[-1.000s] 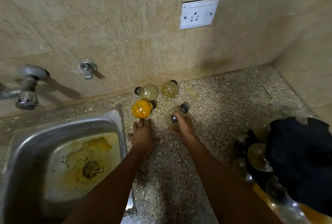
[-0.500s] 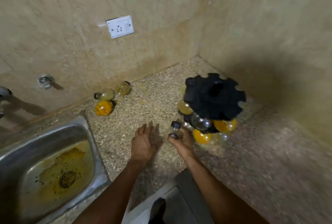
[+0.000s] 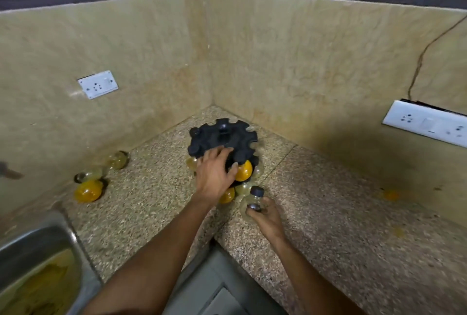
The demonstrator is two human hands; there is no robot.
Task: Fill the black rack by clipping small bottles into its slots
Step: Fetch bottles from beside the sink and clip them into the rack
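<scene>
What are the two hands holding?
Right hand grips two clear bottles by their bodies. Left hand rests on the black rack.

Notched black rack [image 3: 222,139] in the corner, seemingly part-filled; three bottles [image 3: 88,189] loose leftward
</scene>
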